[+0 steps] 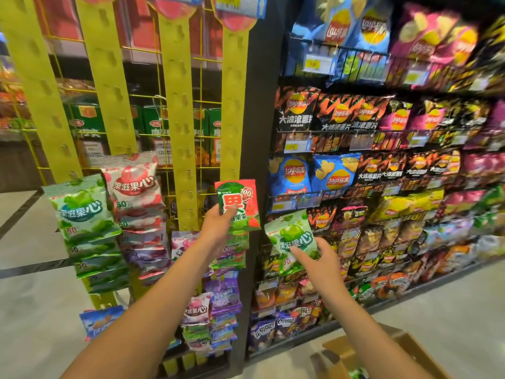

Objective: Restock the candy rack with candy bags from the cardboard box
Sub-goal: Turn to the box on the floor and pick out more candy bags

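Note:
My left hand grips a red and green watermelon candy bag by its lower left corner, held upright in front of the rightmost yellow hanging strip of the candy rack. My right hand holds a light green apple candy bag, tilted, just right of the rack in front of the chip shelves. The open cardboard box sits on the floor at the bottom right, below my right forearm; something green shows inside it.
Other yellow strips carry green bags, pink bags and purple bags lower down; their upper hooks are bare. A black post separates the rack from wire shelves of chip bags on the right. Grey floor lies to the left.

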`<action>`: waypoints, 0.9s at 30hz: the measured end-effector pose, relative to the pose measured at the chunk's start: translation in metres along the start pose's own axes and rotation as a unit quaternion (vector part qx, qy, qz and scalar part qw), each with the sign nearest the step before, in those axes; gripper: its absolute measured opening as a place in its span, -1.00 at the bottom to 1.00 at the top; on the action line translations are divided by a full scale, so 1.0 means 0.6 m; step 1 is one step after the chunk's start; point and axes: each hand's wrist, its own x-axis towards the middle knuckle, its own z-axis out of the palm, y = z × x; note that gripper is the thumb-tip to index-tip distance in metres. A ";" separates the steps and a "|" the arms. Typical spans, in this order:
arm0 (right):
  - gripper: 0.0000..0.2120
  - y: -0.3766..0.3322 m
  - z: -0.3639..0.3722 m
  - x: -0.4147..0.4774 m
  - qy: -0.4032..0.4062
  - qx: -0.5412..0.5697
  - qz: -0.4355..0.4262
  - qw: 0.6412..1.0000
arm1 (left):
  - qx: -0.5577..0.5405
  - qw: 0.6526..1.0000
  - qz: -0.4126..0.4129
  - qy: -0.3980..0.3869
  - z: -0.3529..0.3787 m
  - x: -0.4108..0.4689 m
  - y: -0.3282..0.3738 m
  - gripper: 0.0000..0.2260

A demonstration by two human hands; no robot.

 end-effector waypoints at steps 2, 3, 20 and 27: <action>-0.80 0.004 -0.001 0.002 0.009 0.002 0.002 1.000 | 0.003 1.000 0.005 0.005 0.001 0.013 0.000 -0.82; -0.80 0.004 0.000 0.003 0.013 0.002 0.002 1.000 | 0.007 1.000 0.005 0.007 0.001 0.016 -0.002 -0.81; -0.80 0.015 0.010 0.016 -0.005 0.001 -0.001 1.000 | 0.058 0.997 0.029 0.051 -0.013 0.037 -0.072 -0.86; -0.80 0.020 0.025 0.019 -0.013 0.010 0.000 1.000 | 0.187 0.970 0.132 0.087 -0.029 0.025 -0.102 -0.87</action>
